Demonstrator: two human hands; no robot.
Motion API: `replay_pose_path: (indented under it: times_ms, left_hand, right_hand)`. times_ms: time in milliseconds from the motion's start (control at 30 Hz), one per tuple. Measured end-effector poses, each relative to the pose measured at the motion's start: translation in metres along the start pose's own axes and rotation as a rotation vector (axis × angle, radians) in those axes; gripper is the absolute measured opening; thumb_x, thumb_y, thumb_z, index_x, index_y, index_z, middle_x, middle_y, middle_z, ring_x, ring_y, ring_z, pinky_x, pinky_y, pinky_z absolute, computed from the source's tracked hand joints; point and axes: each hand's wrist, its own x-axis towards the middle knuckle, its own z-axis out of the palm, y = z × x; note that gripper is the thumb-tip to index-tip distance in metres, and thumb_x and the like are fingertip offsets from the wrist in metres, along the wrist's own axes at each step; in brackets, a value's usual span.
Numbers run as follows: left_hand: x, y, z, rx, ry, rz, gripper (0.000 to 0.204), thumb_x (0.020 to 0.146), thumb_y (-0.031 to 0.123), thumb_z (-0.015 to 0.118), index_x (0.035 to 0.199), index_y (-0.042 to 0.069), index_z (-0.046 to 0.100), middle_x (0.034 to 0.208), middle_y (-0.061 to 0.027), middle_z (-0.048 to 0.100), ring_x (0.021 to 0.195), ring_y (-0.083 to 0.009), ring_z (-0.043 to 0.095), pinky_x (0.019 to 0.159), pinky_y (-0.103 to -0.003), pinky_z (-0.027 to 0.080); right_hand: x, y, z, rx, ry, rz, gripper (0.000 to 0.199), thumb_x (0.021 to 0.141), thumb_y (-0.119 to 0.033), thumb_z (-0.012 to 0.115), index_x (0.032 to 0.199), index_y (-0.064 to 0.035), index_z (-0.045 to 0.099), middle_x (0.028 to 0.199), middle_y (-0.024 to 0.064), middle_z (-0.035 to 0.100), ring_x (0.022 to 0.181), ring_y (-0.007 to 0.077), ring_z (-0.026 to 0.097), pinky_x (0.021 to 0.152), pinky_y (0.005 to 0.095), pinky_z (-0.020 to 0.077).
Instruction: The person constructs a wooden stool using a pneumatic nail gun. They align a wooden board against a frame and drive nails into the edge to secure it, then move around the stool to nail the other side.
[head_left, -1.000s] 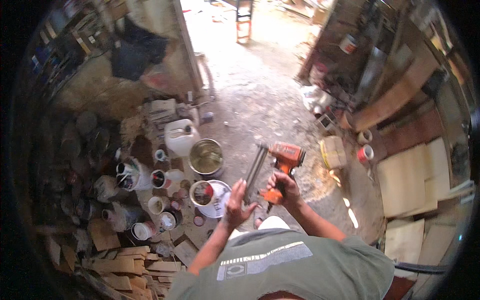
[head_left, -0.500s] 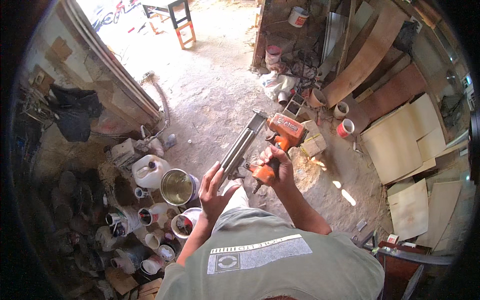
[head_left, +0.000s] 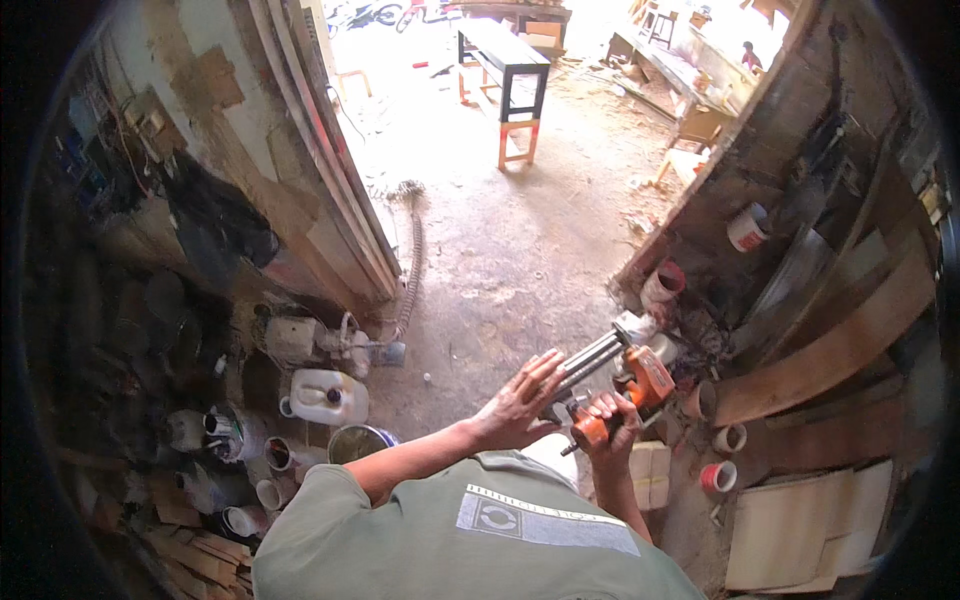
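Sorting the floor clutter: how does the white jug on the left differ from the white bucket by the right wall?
The white jug is squarish, with a dark cap and a handle; the white bucket is round, open-topped, with a red patch. The jug sits nearer the person, the bucket farther up the passage. Both are white containers.

Dusty concrete floor (head_left: 520, 250), black-topped bench (head_left: 505, 60) (orange legs), leaning wooden boards (head_left: 830, 350), sunlit doorway beyond.

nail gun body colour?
Orange, with a grey metal magazine; the nail gun shows in the head view, gripped by the right hand.
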Motion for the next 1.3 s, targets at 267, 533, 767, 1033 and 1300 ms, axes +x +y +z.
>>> replay_pose_path:
  times_ms: [267,533,767,1033,1300]
  left_hand:
    - [0.115,-0.169,0.018,0.007,0.015,-0.073,0.103,0.080,0.029,0.078,0.157,0.001,0.017,0.161,-0.0265,0.016,0.151,-0.0452,0.013,0.122,-0.059,0.016]
    - [0.217,-0.341,0.023,-0.037,0.125,-0.507,0.102,0.086,0.048,0.073,0.160,0.009,0.015,0.163,-0.0232,0.017,0.152,-0.0386,0.016,0.123,-0.052,0.018]
    - [0.093,-0.421,-0.005,0.161,0.732,-1.419,0.053,0.091,0.043,0.071,0.125,0.003,0.064,0.125,-0.0167,0.067,0.114,-0.0296,0.065,0.097,-0.042,0.051]
    - [-0.001,-0.561,0.083,-0.564,1.687,-1.882,0.046,0.094,0.046,0.067,0.111,0.004,0.068,0.094,-0.0060,0.071,0.078,-0.0146,0.067,0.068,-0.029,0.052]
    - [0.049,-0.729,0.029,-0.634,1.299,-1.952,0.049,0.093,0.051,0.067,0.103,0.003,0.068,0.090,-0.0058,0.068,0.074,-0.0142,0.065,0.062,-0.028,0.050]
  right_hand:
    - [0.222,-0.067,-0.002,-0.147,-0.078,0.122,0.017,0.092,-0.021,0.058,0.080,-0.0114,0.050,0.074,0.0003,0.052,0.075,0.0148,0.054,0.084,0.0380,0.0467]
    - [0.525,-0.169,-0.002,-0.248,-0.081,0.274,0.012,0.097,-0.017,0.058,0.090,-0.0091,0.051,0.076,0.0015,0.049,0.073,0.0131,0.053,0.085,0.0398,0.0464]
    - [0.779,-0.132,0.071,-0.589,-0.145,0.454,0.011,0.098,-0.021,0.061,0.103,-0.0129,0.055,0.076,0.0007,0.054,0.072,0.0140,0.057,0.087,0.0509,0.0517]
    - [0.955,-0.008,0.144,-0.702,-0.185,0.660,0.014,0.095,-0.020,0.062,0.093,-0.0077,0.055,0.081,0.0049,0.053,0.078,0.0179,0.056,0.079,0.0362,0.0544]
    - [1.126,0.016,0.158,-0.719,-0.056,0.709,0.016,0.093,-0.017,0.064,0.092,-0.0065,0.053,0.083,0.0034,0.054,0.078,0.0158,0.054,0.084,0.0355,0.0507]
